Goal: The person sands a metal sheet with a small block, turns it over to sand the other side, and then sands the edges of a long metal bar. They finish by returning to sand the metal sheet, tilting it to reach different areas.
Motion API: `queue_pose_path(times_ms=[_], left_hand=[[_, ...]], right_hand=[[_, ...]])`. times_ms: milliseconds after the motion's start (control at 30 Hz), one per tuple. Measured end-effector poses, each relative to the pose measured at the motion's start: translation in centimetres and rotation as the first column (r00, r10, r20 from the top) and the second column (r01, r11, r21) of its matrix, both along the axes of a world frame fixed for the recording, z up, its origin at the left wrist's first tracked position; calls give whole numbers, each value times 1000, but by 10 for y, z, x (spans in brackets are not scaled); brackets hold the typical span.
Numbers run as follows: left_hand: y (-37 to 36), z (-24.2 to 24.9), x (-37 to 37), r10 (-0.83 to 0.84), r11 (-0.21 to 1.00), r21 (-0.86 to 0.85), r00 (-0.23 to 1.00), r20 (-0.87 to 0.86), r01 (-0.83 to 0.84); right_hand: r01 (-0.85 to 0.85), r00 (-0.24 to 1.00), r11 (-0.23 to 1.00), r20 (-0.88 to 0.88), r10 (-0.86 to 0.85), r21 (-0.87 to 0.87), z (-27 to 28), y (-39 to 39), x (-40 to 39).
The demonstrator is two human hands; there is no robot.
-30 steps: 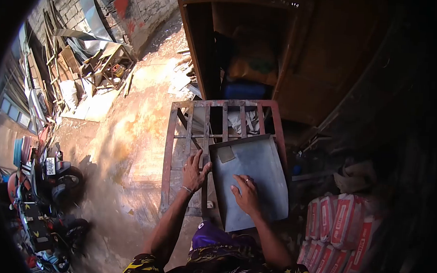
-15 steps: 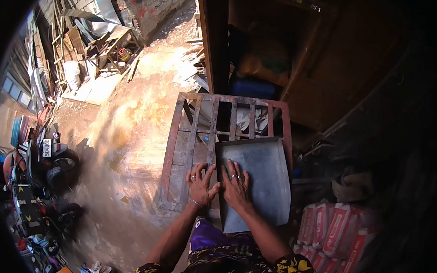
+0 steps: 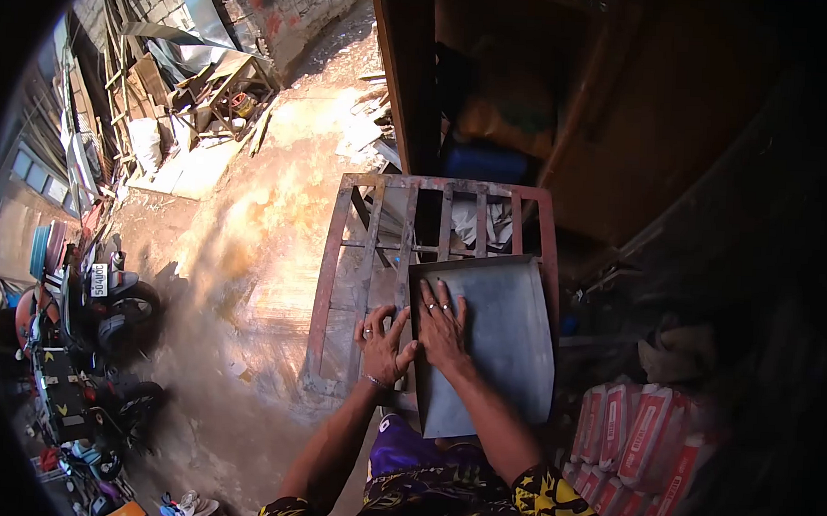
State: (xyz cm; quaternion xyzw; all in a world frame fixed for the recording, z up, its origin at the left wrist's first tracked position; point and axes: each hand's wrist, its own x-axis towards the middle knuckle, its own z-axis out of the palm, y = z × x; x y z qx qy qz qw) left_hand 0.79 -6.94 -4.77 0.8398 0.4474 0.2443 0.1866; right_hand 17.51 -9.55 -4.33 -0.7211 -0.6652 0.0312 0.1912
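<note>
A grey sheet-metal piece [image 3: 506, 354] with a raised left edge lies on the right part of a slatted metal frame [image 3: 325, 282]. My right hand [image 3: 442, 336] rests on the sheet beside that edge, its fingers spread and pointing away from me. Just outside the same edge is my left hand [image 3: 384, 349], fingers apart and thumb against or close to the edge. Neither hand is wrapped round anything.
A dark wooden cabinet [image 3: 398, 82] stands beyond the frame. Red-and-white packs [image 3: 646, 434] are stacked at the lower right. A motorcycle [image 3: 125, 315] is parked on the left, with scrap wood [image 3: 149, 90] piled behind it.
My right hand has slid a little forward and left along the sheet, nearer its raised edge. My left hand is nearly where it was. The view has shifted slightly.
</note>
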Motion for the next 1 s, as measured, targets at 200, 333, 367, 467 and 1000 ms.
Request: queue_pose_path(times_ms=[200,333,367,467,1000], left_hand=[[-3,2,-3,7,1000,-5,1000,-12,-7],[3,-3,1,-1,1000,22,1000,8,1],[2,-5,-1,0,999,33,1000,10,0],[1,5,0,-6,1000,-16,999,40,6],[2,2,0,-6,999,37,999,48,4]], right_hand=[[-20,1000,999,-11,21,50,7,-9,29],[-52,998,995,-27,55,87,-5,-13,8],[-95,994,994,-46,98,62,-6,-23,-1],[-71,997,992,-23,74,105,4,-7,35],[-12,999,990,-45,19,144,5,18,25]])
